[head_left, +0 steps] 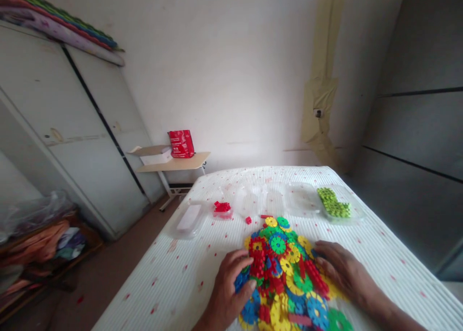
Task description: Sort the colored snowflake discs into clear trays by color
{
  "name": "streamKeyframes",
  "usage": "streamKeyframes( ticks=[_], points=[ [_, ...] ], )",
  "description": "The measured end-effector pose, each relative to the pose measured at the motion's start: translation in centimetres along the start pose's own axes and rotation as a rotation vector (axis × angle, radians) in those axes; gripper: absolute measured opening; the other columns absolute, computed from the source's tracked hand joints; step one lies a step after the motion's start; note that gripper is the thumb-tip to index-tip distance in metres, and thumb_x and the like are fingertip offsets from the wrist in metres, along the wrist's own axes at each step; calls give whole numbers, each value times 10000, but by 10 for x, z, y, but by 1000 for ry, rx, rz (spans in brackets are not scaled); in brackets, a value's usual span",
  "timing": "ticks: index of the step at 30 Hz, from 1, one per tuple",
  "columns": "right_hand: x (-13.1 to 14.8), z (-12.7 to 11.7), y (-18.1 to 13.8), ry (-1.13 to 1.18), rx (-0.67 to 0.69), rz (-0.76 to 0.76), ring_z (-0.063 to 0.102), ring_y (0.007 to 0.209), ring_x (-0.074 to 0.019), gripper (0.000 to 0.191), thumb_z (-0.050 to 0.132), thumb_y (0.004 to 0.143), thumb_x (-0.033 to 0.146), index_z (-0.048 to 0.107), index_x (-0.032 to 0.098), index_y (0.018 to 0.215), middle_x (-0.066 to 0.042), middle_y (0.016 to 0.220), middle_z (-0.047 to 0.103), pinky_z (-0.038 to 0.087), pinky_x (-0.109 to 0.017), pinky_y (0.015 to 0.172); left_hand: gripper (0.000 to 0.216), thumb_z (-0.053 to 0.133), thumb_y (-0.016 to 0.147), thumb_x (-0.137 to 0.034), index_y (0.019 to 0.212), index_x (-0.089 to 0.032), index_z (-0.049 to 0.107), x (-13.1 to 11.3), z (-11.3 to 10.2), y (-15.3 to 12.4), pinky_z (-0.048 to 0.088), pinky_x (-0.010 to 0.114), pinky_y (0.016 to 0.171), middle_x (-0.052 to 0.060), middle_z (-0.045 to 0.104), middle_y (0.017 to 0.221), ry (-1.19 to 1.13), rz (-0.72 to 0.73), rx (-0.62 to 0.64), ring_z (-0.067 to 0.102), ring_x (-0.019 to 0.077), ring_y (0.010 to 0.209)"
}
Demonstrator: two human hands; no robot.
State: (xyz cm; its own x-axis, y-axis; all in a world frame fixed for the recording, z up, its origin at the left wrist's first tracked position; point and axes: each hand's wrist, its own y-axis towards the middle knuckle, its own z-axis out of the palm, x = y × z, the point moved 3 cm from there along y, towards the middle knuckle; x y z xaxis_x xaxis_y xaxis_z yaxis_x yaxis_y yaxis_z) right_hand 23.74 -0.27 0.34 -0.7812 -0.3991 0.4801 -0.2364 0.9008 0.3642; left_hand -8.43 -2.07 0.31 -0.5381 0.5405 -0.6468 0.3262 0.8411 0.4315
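Note:
A pile of plastic building pieces [289,273] in red, yellow, green and blue lies on the table, many of them notched discs. My left hand [231,285] rests at the pile's left side, thumb and fingers apart and curved around some blue pieces, with no piece plainly gripped. On the opposite side my right hand [340,266] lies with its fingers stretched along the pile's edge, touching the pieces there. Part of what lies beneath its fingers is hidden. Just beyond the pile sits a small loose red block [248,220].
Clear plastic boxes stand in a row across the table [152,292]: one with red blocks [222,207], one with light green pieces [333,203], one with a white slab [190,217]. Behind, a side desk [177,165] bears a red bag [181,144]. Cabinets flank the room.

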Motion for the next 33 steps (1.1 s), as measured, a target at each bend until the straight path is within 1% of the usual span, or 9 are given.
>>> streamKeyframes(
  ticks=[7,10,16,21,24,27,30,33],
  points=[
    [-2,4,1,-38,-8,-25,614,989,-254,357,426,880,450,642,216,1041,-106,1082,659,515,-425,859,378,534,824,-371,1179,-246,566,-3,-1,2,412,395,1003,98,538,1252,-2,3,6,494,234,1171],
    [2,3,2,-51,-17,-38,614,969,-242,347,419,889,447,636,221,1038,-97,1069,658,512,-402,843,361,526,830,-357,1168,-239,576,0,0,3,423,384,996,98,559,1229,5,6,-11,510,225,1157],
    [10,2,1,-105,13,-51,593,937,-229,345,367,922,413,607,189,1026,-110,1046,641,483,-384,818,371,528,827,-356,1180,-256,580,9,3,3,438,378,985,87,574,1229,-5,-10,-32,527,224,1146],
    [14,1,2,-120,30,-57,566,891,-215,312,353,932,392,583,191,992,-90,993,631,452,-365,796,396,532,820,-380,1198,-270,577,23,5,5,420,383,1002,73,564,1262,-98,-78,-8,511,237,1175],
    [17,-1,2,-125,46,-57,558,869,-211,301,352,931,386,574,188,974,-82,959,625,442,-352,774,465,563,789,-414,1232,-271,549,27,6,10,397,400,1018,71,549,1283,-181,-89,53,496,253,1193],
    [18,-2,2,-133,51,-44,557,875,-209,286,362,929,377,573,189,974,-81,977,621,434,-346,779,538,596,751,-427,1261,-275,520,23,7,19,383,410,1024,73,537,1292,-233,-84,109,482,268,1203],
    [18,-2,1,-127,43,-43,557,883,-206,278,367,928,372,575,194,979,-78,985,622,432,-342,787,598,650,698,-394,1269,-275,516,15,10,29,379,417,1022,78,534,1283,-221,-94,146,480,279,1198],
    [15,1,1,-118,41,-50,558,881,-204,280,370,928,379,575,197,985,-74,968,626,435,-340,788,588,675,669,-359,1236,-263,550,8,13,35,369,427,1026,83,545,1264,-192,-104,125,482,285,1192]
  ],
)
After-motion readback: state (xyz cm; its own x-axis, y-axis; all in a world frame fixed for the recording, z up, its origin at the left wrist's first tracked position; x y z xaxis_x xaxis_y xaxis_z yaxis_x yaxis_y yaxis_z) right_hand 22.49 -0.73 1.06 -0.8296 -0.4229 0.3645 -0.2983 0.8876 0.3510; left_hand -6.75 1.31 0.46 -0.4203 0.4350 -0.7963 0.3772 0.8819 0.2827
